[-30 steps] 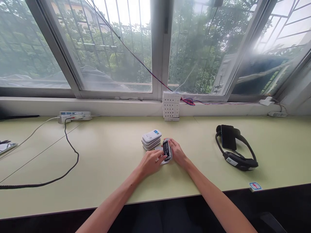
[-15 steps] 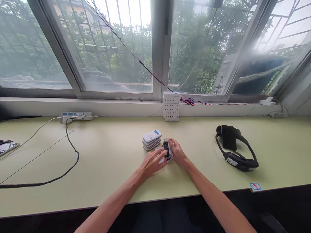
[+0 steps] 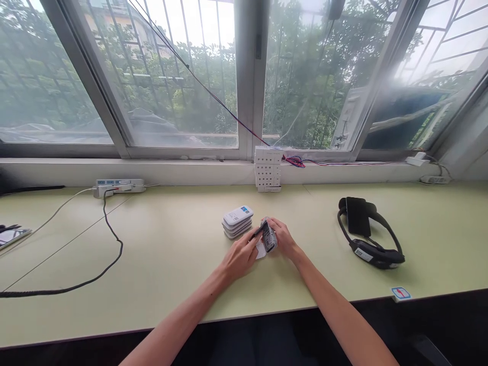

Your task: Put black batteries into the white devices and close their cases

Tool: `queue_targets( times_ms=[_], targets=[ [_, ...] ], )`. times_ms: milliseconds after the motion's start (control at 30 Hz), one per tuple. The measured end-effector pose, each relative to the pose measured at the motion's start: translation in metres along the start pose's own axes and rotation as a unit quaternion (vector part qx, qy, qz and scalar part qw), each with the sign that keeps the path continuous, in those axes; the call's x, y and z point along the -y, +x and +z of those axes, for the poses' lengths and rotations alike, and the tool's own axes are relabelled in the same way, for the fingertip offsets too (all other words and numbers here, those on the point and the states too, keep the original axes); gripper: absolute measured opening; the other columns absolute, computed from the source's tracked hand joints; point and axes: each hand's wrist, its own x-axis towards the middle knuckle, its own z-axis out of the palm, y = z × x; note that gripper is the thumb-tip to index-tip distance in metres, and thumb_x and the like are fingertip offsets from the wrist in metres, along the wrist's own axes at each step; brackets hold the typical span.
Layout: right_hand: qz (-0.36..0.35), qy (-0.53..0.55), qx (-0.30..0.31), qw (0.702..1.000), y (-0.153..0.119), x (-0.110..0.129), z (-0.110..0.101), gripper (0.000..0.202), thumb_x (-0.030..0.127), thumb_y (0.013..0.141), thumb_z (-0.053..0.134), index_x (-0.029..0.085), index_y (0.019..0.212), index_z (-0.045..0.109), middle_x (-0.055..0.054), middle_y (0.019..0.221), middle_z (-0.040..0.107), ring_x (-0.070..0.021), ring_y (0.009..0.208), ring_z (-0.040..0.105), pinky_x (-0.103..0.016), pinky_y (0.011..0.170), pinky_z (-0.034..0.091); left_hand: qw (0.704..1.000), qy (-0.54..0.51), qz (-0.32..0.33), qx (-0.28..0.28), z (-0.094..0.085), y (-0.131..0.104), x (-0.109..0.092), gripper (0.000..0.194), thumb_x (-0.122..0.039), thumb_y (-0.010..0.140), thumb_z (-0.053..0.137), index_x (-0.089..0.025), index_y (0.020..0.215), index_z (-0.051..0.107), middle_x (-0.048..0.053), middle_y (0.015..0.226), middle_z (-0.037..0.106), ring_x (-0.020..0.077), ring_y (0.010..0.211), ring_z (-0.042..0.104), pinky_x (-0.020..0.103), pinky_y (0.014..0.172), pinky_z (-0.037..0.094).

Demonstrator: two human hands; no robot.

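My right hand [image 3: 284, 239] is closed round a small white rounded device [image 3: 270, 240], perhaps a pocket Wi-Fi unit, held tilted with its back off and its inner bay showing. In the fingers of my left hand [image 3: 239, 256] is a black battery [image 3: 259, 231], raised out of the bay at its left edge. Below the left fingers a white back cover [image 3: 261, 249] shows in part; whether they touch it I cannot tell. Just behind my left hand stands a stack of similar white devices [image 3: 238, 219], the top one bearing a blue label.
To the right lies a black headset [image 3: 375, 254] with a dark phone-like slab [image 3: 357, 216] on it. White perforated boxes [image 3: 267, 173] stand against the sill. At left are a power strip [image 3: 120, 187] and a black cable [image 3: 118, 254]. The table's front edge runs beneath my forearms.
The battery has come up out of the device's bay in my left fingers; half a second ago it lay inside. My right hand has tilted the device, and the bay is now exposed.
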Motion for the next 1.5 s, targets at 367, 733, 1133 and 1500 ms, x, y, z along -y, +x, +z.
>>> queue_targets(
  times_ms=[367,733,1133,1500],
  targets=[
    [-0.016,-0.056,-0.229,0.972,0.013,0.004,-0.038,0.033,0.052,0.076,0.06,0.021,0.086,0.058,-0.004,0.075,0.065,-0.0189,0.059,0.066,-0.031,0.051,0.055,0.994,-0.024,0.009,0.106,0.004,0.013,-0.021,0.053,-0.015,0.094,0.039,-0.014,0.147,0.032,0.018,0.152,0.033,0.0285,0.134,0.042,0.045,0.108,0.043],
    [-0.008,-0.147,-0.243,0.959,0.012,-0.001,-0.039,0.045,0.027,0.072,0.056,0.022,0.117,0.052,-0.002,0.077,0.065,-0.0213,0.053,0.067,-0.035,0.051,0.055,0.993,0.002,-0.022,0.114,0.002,0.003,-0.018,0.05,-0.013,0.088,0.043,-0.021,0.137,0.047,0.011,0.141,0.05,0.0249,0.109,0.062,0.039,0.089,0.053],
    [-0.067,-0.441,-0.251,0.859,0.008,0.002,-0.036,0.03,0.023,0.073,0.052,0.02,0.1,0.064,-0.007,0.088,0.069,-0.0229,0.078,0.063,-0.032,0.069,0.048,0.994,0.009,-0.017,0.104,-0.001,0.002,-0.02,0.046,-0.004,0.086,0.04,-0.022,0.126,0.054,0.012,0.119,0.063,0.0233,0.09,0.057,0.039,0.079,0.052],
    [-0.078,-0.448,-0.156,0.877,0.01,-0.008,-0.029,0.02,0.023,0.071,0.058,0.022,0.089,0.067,-0.004,0.089,0.071,-0.0207,0.079,0.062,-0.032,0.076,0.048,0.992,0.01,0.034,0.119,-0.004,0.002,-0.022,0.046,-0.006,0.089,0.04,-0.025,0.128,0.054,0.013,0.14,0.047,0.0251,0.108,0.057,0.041,0.088,0.051]
  ],
)
